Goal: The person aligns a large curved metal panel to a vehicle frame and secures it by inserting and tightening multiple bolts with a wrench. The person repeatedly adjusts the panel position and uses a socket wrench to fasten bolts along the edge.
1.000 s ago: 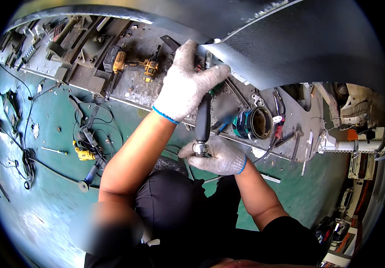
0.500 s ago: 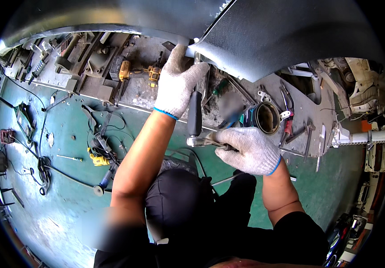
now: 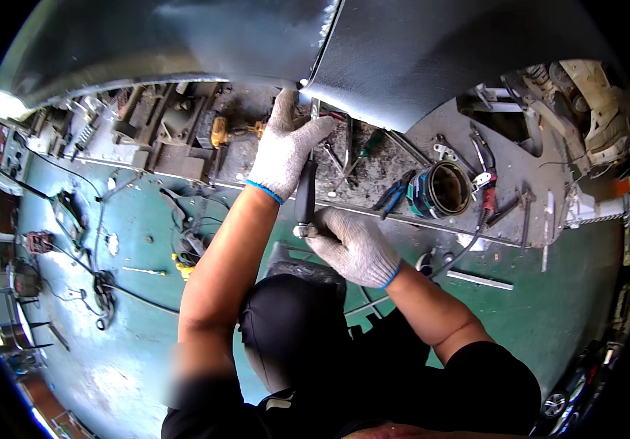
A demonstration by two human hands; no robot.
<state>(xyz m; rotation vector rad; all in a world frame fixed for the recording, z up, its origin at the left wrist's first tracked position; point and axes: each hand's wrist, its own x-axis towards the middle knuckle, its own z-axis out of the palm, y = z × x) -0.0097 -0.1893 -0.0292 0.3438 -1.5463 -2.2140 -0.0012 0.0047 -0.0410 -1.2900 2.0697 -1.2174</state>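
On the near side of the sheet-metal panel (image 3: 432, 58), my left hand (image 3: 282, 157) overlaps a black-handled tool (image 3: 305, 192), probably steadying it; its closure I can't tell. My right hand (image 3: 359, 249) grips a metal-headed tool (image 3: 302, 230) there.

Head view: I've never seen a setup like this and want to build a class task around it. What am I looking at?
There is no machine, only a person's gloved left hand and right hand. A fisheye camera on the person's head looks down, so straight edges bend near the rim. The left hand is up at the lower edge of a dark panel. The right fingertips are at a metal head just below a black handle; how firmly either hand grips is hard to see. On the grey bench lie blue-handled pliers, a round open can and a yellow-and-black power tool.
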